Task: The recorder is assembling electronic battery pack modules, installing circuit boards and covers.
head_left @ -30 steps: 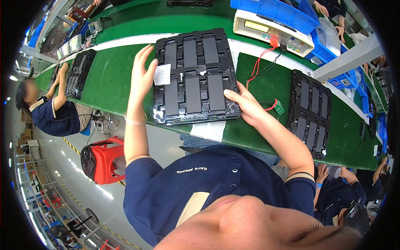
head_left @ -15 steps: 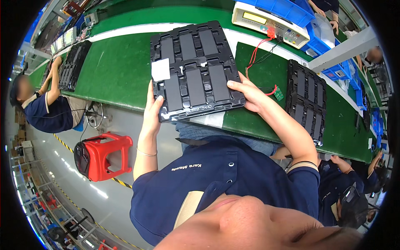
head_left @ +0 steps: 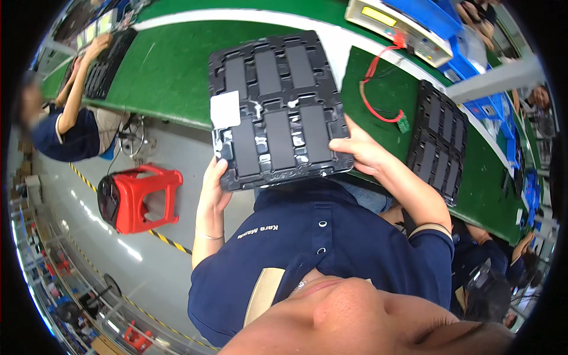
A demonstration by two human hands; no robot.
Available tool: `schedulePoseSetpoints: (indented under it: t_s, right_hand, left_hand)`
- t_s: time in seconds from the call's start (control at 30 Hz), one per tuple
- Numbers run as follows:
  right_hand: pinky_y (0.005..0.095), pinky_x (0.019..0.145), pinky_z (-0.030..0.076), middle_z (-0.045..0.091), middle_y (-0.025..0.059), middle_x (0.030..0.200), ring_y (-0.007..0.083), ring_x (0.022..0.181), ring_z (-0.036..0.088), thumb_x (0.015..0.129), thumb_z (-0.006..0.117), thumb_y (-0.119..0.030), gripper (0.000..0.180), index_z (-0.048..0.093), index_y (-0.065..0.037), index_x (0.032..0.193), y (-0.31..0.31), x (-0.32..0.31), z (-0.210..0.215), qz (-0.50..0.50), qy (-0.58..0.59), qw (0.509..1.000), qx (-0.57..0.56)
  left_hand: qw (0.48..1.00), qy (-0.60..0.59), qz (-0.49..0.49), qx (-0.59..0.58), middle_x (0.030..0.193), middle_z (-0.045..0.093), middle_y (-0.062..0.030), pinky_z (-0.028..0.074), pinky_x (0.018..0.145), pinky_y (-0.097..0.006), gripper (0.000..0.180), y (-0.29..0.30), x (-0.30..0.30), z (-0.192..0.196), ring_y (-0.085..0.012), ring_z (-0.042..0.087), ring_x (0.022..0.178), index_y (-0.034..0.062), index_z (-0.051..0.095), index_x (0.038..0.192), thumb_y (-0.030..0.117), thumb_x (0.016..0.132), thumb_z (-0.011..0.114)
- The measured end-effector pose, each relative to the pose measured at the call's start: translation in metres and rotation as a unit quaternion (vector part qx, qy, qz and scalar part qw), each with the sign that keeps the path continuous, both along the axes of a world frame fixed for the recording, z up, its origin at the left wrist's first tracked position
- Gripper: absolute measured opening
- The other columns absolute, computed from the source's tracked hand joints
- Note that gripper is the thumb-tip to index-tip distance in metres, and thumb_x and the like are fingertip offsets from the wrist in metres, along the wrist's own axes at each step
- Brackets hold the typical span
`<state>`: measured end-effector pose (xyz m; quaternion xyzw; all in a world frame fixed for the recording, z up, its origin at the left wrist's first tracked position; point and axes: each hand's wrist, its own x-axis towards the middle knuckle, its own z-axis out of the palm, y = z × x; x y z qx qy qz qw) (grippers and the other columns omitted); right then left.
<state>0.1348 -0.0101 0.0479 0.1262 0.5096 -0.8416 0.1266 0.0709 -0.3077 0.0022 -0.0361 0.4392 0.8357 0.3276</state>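
I hold a black plastic tray [head_left: 278, 100] of several flat black battery cells, lifted off the green bench [head_left: 171, 71] and drawn toward my chest. A white label [head_left: 225, 110] sits on its left side. My left hand [head_left: 214, 184] grips the tray's lower left corner from underneath. My right hand [head_left: 362, 149] clasps its right edge, thumb on top.
A second black tray [head_left: 438, 139] of cells lies on the bench to the right, beside red wires with a small green board [head_left: 403, 123]. A beige tester box [head_left: 397, 23] and blue bins [head_left: 441, 15] stand behind. A red stool [head_left: 142, 198] is on the floor; a seated person [head_left: 71, 124] works at left.
The tray has come off the bench and moved toward me. My left hand slid from its top left edge down to the lower left corner.
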Motion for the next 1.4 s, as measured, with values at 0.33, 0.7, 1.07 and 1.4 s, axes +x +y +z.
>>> schedulePoseSetpoints:
  t_s: [0.33,0.7,1.07,1.4]
  right_hand:
    - [0.0298,0.100,0.027,0.024,0.0102,0.136,0.0168,0.122,0.029,0.064,0.064,0.002,0.096,0.002,-0.003,0.137,0.018,0.053,0.026,-0.049,0.132,0.990,0.008]
    - [0.0314,0.094,0.034,0.040,0.0126,0.124,0.0201,0.113,0.041,0.061,0.069,-0.016,0.089,0.020,0.000,0.133,0.041,0.187,0.048,-0.472,0.181,0.862,0.043]
    - [0.0297,0.074,0.048,0.057,0.0086,0.095,0.0171,0.086,0.057,0.077,0.054,-0.012,0.039,0.045,0.000,0.112,0.118,0.221,0.042,-0.744,0.226,0.625,0.065]
    - [0.0309,0.083,0.043,0.053,0.0111,0.107,0.0196,0.095,0.052,0.071,0.061,-0.005,0.057,0.036,-0.002,0.122,0.150,0.214,0.034,-0.801,0.210,0.556,0.067]
  left_hand:
    - [0.982,0.184,-0.013,-0.038,0.115,0.047,-0.0123,0.041,0.088,-0.035,0.073,0.027,0.013,0.038,-0.0239,0.050,0.104,-0.0001,0.032,0.125,0.035,0.070,0.066]
    - [0.876,0.299,-0.379,0.006,0.121,0.043,-0.0128,0.038,0.091,-0.033,0.076,0.218,-0.022,0.099,-0.0219,0.046,0.108,-0.0014,0.027,0.130,0.033,0.072,0.061]
    - [0.737,0.138,-0.659,0.067,0.104,0.058,-0.0111,0.043,0.085,-0.036,0.047,0.482,0.016,0.130,-0.0221,0.056,0.093,0.0035,0.050,0.112,0.036,0.078,0.055]
    - [0.750,0.113,-0.651,0.026,0.101,0.059,-0.0109,0.042,0.085,-0.040,0.043,0.557,0.028,0.103,-0.0244,0.056,0.092,0.0045,0.053,0.104,0.035,0.075,0.060]
